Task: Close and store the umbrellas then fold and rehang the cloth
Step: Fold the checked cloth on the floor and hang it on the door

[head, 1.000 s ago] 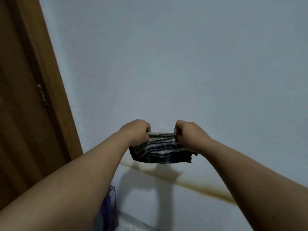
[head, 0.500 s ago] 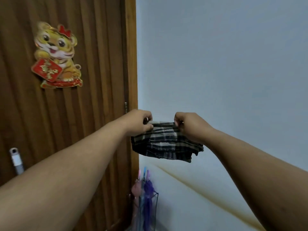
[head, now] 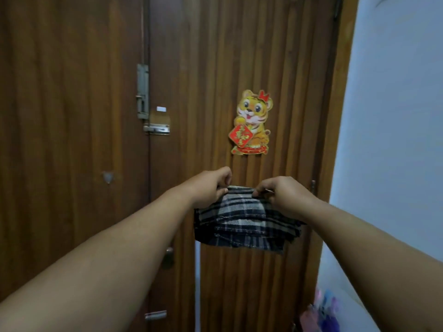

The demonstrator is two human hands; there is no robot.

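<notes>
Up high, left hand (head: 211, 185) and right hand (head: 280, 191) pinching folded plaid cloth (head: 242, 224) (soft, layered), ribbed wooden door (head: 239, 56) behind

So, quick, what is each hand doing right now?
Left hand: closed, pinching the checked cloth at its top edge.
Right hand: closed on the same edge.

Umbrellas (head: 321, 315) blurred, cut off at bottom edge; cloth's (head: 242, 224) upper corners hidden in fists.

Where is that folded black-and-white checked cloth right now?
The folded black-and-white checked cloth hangs at centre of the head view, pinched along its top edge between left hand and right hand, before the brown wooden door, below its tiger sticker.
</notes>
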